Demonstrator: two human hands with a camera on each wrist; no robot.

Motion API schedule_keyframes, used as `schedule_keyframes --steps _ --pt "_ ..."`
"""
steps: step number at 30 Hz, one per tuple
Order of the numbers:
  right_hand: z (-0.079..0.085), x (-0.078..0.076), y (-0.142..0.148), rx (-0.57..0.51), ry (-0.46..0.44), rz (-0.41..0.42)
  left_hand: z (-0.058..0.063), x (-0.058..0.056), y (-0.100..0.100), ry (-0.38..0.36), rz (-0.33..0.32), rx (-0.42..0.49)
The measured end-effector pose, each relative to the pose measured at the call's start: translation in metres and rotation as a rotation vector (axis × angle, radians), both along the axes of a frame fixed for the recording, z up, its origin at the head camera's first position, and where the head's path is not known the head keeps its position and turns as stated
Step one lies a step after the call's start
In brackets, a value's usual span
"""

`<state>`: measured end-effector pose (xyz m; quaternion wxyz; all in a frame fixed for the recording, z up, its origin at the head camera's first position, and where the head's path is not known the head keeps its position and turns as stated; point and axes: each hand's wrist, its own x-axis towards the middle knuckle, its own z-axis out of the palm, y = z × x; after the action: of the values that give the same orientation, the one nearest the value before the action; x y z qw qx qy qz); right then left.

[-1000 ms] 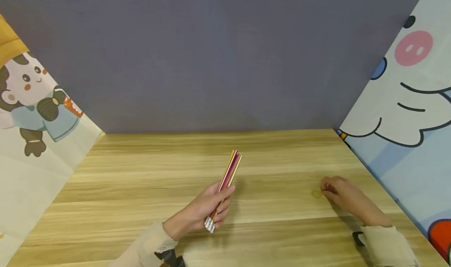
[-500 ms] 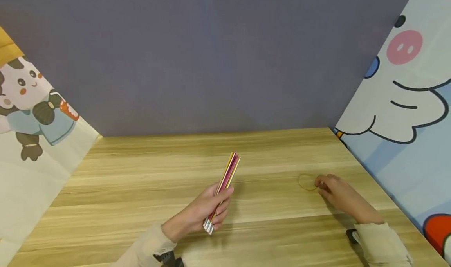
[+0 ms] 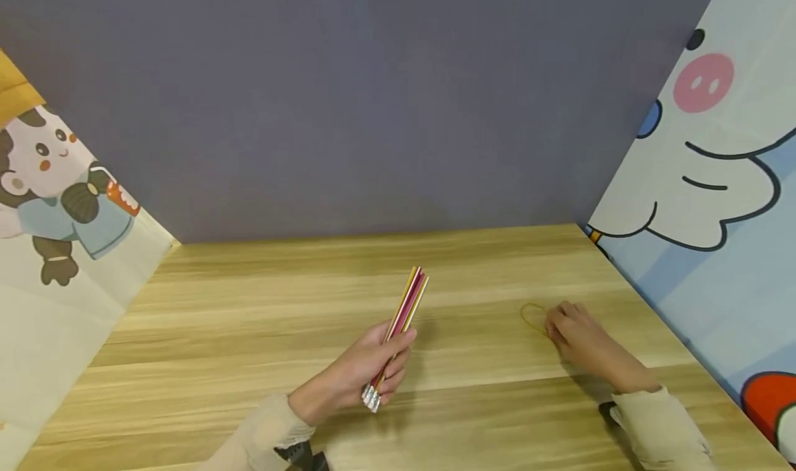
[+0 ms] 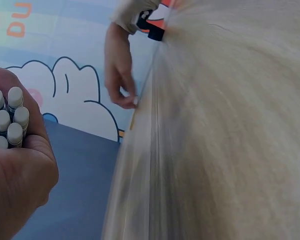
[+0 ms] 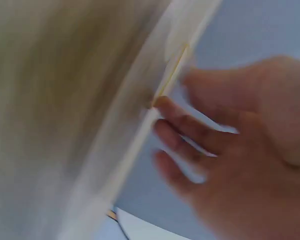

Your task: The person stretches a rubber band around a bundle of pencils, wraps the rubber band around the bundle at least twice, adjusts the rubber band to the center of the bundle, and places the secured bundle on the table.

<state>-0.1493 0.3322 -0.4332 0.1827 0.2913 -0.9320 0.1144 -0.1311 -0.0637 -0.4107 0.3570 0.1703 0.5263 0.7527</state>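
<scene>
At the half-curled right grip (image 3: 575, 336), pinched or just touched, I can't tell, that yellow band (image 5: 174, 68) could slip if barely caught, while the left grip (image 3: 367, 364) clasps pencils (image 3: 407, 304)!

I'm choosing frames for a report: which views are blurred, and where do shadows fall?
Head: fairly clear, soft shadows under the left hand and right hand; left wrist: tabletop smeared, pencil ends crisper; right wrist: blurriest, hand and tabletop both soft.

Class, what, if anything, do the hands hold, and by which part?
The left hand grips the pencils by their lower part, near the eraser ends. The right hand touches the yellow loop; whether it pinches cannot be told.
</scene>
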Motion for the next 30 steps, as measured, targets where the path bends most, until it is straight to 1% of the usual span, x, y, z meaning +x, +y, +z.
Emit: schedule_keyframes --steps 2,5,7,9,11,13,15,17,20,23,25,27,30 --pt "0.001 0.001 -0.002 -0.127 -0.119 -0.01 -0.001 0.001 0.0 -0.009 -0.005 0.001" --pt "0.005 0.001 -0.007 -0.441 -0.357 -0.006 -0.002 0.001 -0.001 -0.024 -0.006 0.001" --pt "0.008 -0.001 -0.011 -0.65 -0.488 0.041 -0.002 0.001 -0.003 -0.027 0.0 0.0" --pt "0.011 -0.002 -0.014 -0.827 -0.602 0.099 -0.002 0.001 -0.004 -0.026 0.009 -0.005" --pt "0.015 -0.002 -0.015 -0.957 -0.701 0.187 -0.001 0.001 -0.004 -0.017 0.009 -0.007" --pt "0.018 -0.001 -0.015 -1.047 -0.783 0.254 -0.001 0.001 -0.003 -0.007 0.001 -0.002" --pt "0.02 0.0 -0.014 -1.122 -0.861 0.308 0.0 0.001 -0.002 0.0 -0.013 0.008" --pt "0.021 0.001 -0.014 -1.197 -0.927 0.326 -0.001 0.001 -0.001 0.002 -0.023 0.02" --pt "0.02 0.001 -0.015 -1.287 -0.967 0.325 -0.001 0.001 -0.001 -0.003 -0.026 0.027" --pt "0.018 0.001 -0.019 -1.3 -0.937 0.312 0.0 0.001 -0.001 -0.005 -0.021 0.023" --pt "0.018 0.002 -0.021 -1.245 -0.905 0.315 0.0 0.002 -0.001 -0.006 -0.018 0.015" --pt "0.017 0.003 -0.024 -1.153 -0.886 0.348 0.0 0.002 -0.001 -0.002 -0.021 0.014" --pt "0.015 0.003 -0.029 -1.038 -0.885 0.397 0.0 0.002 -0.001 0.006 -0.03 0.024"
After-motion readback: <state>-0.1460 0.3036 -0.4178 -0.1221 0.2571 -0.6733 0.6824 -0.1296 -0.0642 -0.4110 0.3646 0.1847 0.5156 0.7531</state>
